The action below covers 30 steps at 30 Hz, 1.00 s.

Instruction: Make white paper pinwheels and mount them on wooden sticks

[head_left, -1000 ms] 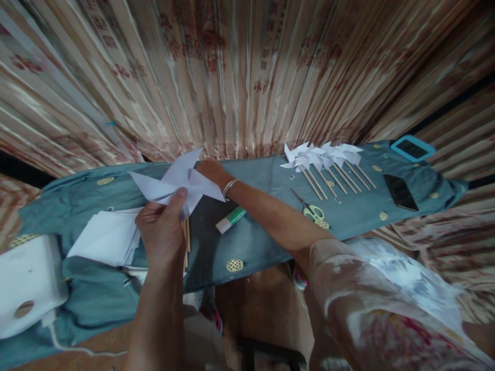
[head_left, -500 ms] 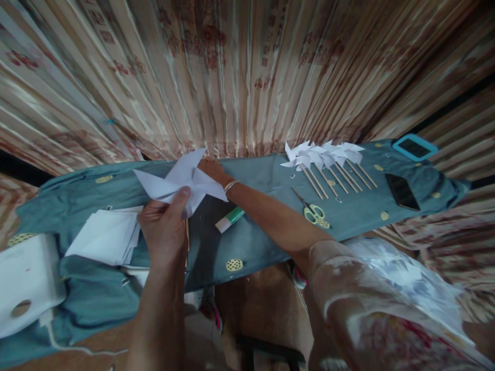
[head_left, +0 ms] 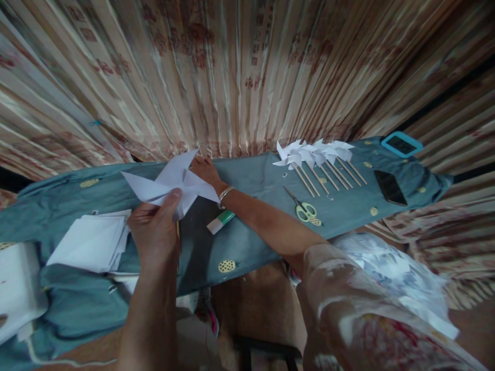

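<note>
My left hand (head_left: 154,226) grips a white paper pinwheel (head_left: 181,180) with the thumb pressed on its front. The pinwheel has folded, pointed blades and is held above the cloth. Just behind it, near the far edge of the table, is my right hand (head_left: 207,174), with a bracelet at the wrist. Its fingers are mostly hidden by the hand itself and the paper. Below my right wrist lies a green and white box (head_left: 220,221). Part of a thin wooden stick (head_left: 178,237) shows beside my left wrist.
Several finished pinwheels on sticks (head_left: 320,154) lie in a row at right. Near them are green-handled scissors (head_left: 304,210), a dark phone (head_left: 390,187) and a blue-framed device (head_left: 402,144). Stacked white paper (head_left: 91,242) and a white appliance (head_left: 19,288) are on the left.
The view has shifted a little, so most things appear further left. My left hand still holds the pinwheel. A bit more of my right hand shows behind it.
</note>
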Tool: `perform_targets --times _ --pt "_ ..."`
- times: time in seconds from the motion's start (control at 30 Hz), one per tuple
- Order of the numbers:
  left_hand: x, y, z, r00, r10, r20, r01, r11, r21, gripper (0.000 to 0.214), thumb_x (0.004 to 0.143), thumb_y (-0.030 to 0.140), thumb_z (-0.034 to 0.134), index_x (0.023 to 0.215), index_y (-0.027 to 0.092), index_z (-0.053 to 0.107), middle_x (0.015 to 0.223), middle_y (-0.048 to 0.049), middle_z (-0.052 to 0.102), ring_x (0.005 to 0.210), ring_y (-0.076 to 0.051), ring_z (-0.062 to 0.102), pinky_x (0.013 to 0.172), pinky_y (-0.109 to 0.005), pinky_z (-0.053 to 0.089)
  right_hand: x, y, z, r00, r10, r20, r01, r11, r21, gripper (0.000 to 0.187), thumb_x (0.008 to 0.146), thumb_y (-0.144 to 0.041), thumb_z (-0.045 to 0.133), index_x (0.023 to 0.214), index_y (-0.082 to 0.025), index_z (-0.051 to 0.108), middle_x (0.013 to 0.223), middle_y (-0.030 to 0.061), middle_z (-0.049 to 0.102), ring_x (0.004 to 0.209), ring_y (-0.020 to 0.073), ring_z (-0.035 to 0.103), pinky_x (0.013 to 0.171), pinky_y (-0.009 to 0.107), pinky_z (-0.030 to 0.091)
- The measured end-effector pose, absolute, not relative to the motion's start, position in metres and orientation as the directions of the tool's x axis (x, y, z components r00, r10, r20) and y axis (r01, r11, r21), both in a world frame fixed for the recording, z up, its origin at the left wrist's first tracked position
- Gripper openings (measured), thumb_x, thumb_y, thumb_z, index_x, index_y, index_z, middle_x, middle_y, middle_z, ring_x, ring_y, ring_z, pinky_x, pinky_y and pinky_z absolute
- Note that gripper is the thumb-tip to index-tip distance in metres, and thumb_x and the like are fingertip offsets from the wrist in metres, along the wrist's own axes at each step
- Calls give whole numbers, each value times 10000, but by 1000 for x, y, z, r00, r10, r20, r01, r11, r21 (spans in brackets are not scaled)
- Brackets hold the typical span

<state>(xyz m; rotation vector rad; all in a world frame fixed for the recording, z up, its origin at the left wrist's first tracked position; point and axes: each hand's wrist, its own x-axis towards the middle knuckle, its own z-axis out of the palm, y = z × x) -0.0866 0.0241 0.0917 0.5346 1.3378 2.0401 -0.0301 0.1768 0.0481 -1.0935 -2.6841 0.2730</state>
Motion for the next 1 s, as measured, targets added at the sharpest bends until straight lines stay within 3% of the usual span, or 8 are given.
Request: perform_targets --times 0.13,0.23,0.37,0.53,0.67,0.77,0.9,1.0 --pt "-83 28 89 -706 708 16 -273 -293 916 177 489 165 811 615 139 690 634 32 720 628 -127 651 728 -301 576 -25 173 49 -625 758 184 724 652 -225 362 955 -355 614 1268 -176 586 1282 96 617 1087 229 643 916 448 559" --pt "-80 32 89 -714 700 20 -257 -289 922 174 487 156 797 617 140 682 657 36 724 640 -117 643 746 -289 569 -21 169 53 -582 778 235 729 628 -273 326 953 -330 617 1232 -162 607 1296 97 614 1135 239 625 955 467 539" --pt "-76 33 91 -703 708 -62 -311 -228 922 190 473 133 766 502 157 580 545 59 647 588 -109 610 698 -283 579 -8 159 64 -461 844 274 735 536 -415 155 975 -226 572 993 -93 649 1141 55 677 1121 154 604 1036 316 451" --pt "-62 31 92 -637 758 -138 -390 -162 906 206 460 119 793 562 159 619 598 49 688 586 -123 613 652 -287 585 41 133 64 -275 927 256 695 376 -613 152 992 -281 548 967 -147 614 899 -31 694 805 81 623 757 189 476" --pt "-44 28 89 -583 793 -177 -421 -108 901 232 466 124 811 657 139 681 677 25 725 700 -146 664 791 -307 577 96 104 45 -193 953 233 633 303 -712 144 978 -244 552 878 -167 622 776 -36 673 676 84 611 623 187 439" --pt "-31 27 80 -548 807 -221 -421 -38 906 216 467 121 821 626 143 676 670 25 723 688 -133 657 786 -285 555 133 82 32 -114 976 188 521 220 -825 143 937 -228 583 806 -190 627 692 -42 638 612 107 582 584 219 408" --pt "-18 25 62 -464 855 -233 -384 43 923 197 495 185 843 638 174 708 661 18 719 629 -123 623 622 -232 507 173 59 25 -49 984 172 523 172 -835 154 918 -238 562 779 -207 619 664 -31 614 605 135 563 607 251 403" --pt "-8 23 54 -416 873 -255 -339 111 934 160 502 221 828 596 193 701 630 7 711 584 -132 600 564 -236 479 193 48 21 -93 961 259 664 254 -704 151 926 -226 540 805 -213 630 764 13 678 708 169 616 716 279 452"
